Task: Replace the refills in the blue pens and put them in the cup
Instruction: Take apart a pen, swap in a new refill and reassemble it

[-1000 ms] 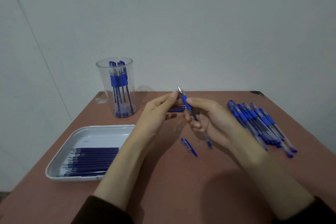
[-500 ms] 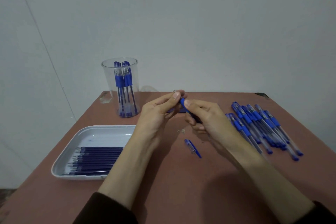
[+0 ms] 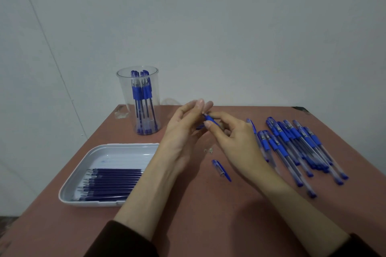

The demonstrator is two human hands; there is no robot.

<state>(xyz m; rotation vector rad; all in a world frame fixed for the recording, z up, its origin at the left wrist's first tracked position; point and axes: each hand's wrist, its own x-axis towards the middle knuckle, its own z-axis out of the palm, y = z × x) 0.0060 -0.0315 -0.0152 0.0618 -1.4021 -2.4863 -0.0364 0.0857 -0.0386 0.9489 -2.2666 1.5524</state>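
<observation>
Two long sleeves show at the bottom edge: the left sleeve point(image 3: 125, 240) and the right sleeve point(image 3: 363, 246), both dark brown, plain cloth with no pattern, their cuffs ending well up the arms. From there the left forearm point(image 3: 146, 190) and right forearm point(image 3: 292, 204) are bare. The left hand point(image 3: 179, 137) and right hand point(image 3: 236, 142) are bare too, short nails showing.

No text, label, brand or number can be read anywhere.
</observation>
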